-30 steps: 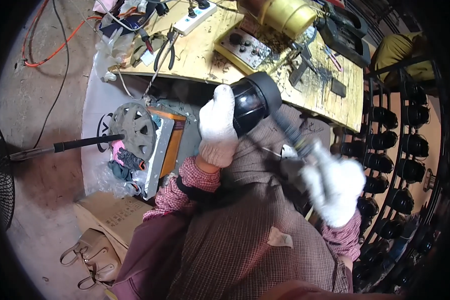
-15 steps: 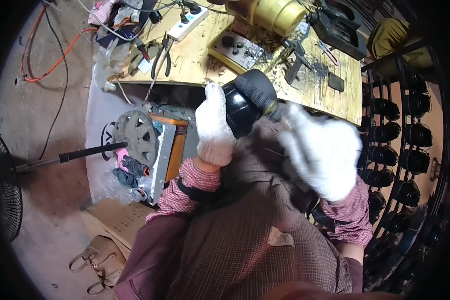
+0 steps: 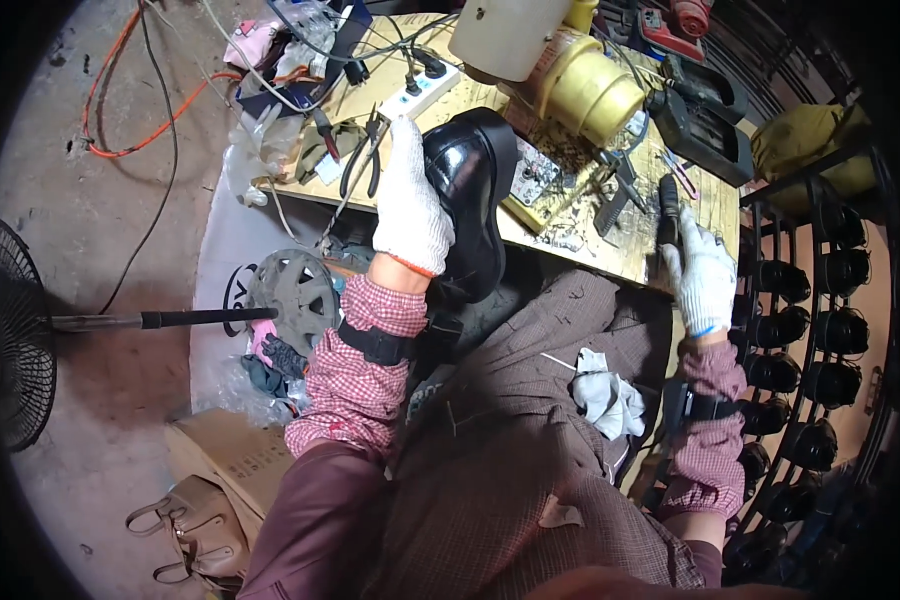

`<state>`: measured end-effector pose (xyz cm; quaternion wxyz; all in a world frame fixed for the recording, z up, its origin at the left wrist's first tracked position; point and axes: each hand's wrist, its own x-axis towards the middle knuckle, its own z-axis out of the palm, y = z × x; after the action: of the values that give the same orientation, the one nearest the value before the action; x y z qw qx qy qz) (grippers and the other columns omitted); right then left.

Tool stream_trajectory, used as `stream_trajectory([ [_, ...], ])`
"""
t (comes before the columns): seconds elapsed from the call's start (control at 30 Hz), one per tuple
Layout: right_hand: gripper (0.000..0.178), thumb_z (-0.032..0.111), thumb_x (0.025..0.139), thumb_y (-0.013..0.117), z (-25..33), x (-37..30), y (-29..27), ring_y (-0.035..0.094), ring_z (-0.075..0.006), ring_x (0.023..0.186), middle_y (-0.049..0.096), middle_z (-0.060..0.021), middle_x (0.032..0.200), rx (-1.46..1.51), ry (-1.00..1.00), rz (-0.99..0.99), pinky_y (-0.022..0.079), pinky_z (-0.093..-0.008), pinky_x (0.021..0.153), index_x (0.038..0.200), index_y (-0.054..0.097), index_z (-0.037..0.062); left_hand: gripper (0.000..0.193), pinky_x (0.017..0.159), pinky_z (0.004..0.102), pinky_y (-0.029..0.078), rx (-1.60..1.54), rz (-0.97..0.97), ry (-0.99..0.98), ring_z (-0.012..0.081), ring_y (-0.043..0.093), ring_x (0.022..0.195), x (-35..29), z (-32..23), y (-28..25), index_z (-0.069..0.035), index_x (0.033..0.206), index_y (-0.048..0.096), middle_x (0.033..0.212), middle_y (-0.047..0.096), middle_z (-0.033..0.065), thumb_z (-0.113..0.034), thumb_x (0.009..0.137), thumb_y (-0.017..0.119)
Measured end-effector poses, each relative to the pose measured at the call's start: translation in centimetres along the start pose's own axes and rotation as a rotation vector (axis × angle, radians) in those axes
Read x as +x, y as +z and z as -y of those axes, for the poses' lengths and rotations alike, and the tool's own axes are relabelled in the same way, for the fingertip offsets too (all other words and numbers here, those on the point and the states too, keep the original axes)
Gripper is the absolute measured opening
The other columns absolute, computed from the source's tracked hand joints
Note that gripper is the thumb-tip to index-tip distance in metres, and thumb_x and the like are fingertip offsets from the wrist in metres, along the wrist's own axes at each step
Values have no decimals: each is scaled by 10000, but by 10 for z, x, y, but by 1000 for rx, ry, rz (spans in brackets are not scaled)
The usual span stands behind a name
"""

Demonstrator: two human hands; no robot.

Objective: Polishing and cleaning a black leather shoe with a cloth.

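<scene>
One glossy black shoe [image 3: 490, 195] sits clamped in the left hand [image 3: 413, 215]; the right hand [image 3: 705, 275] meets a dark tool [image 3: 668, 208] on the worktop [image 3: 625, 255], grip unclear from here.

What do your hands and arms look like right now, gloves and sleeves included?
The left hand wears a white knit glove with an orange cuff edge; the right hand wears a matching one with a blue cuff edge. Red-and-white gingham oversleeves cover the forearms, each crossed by a black band.
</scene>
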<state>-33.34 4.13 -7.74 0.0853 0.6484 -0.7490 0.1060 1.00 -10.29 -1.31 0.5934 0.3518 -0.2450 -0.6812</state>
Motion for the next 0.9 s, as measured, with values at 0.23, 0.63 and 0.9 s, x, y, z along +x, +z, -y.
stream_trajectory([
  [0.23, 610, 68, 1070, 567, 89, -66, -60, 543, -299, 1442, 501, -220, 1600, 1598, 320, 96, 452, -408, 1191, 1642, 374, -23, 407, 779, 329, 604, 493, 133, 18, 163, 746, 845, -99, -4, -25, 37, 1132, 738, 988, 781, 85, -313, 1110, 532],
  [0.63, 563, 360, 1132, 555, 132, -102, -67, 618, -305, 1362, 582, -156, 1536, 2536, 660, 868, 579, -439, 1066, 1577, 472, 26, 339, 555, 410, 509, 1354, 1125, 563, 297, 646, 604, -162, -7, -10, -59, 836, 747, 737, 679, 84, -347, 1003, 683],
  [0.9, 365, 239, 1122, 568, 146, -120, -32, 747, -303, 1143, 744, -148, 1313, 2463, 939, 750, 613, -408, 973, 1400, 647, 16, 367, 720, 374, 567, 1245, 815, 864, 265, 710, 814, -178, -44, -54, -83, 1125, 756, 979, 732, 89, -396, 933, 765],
])
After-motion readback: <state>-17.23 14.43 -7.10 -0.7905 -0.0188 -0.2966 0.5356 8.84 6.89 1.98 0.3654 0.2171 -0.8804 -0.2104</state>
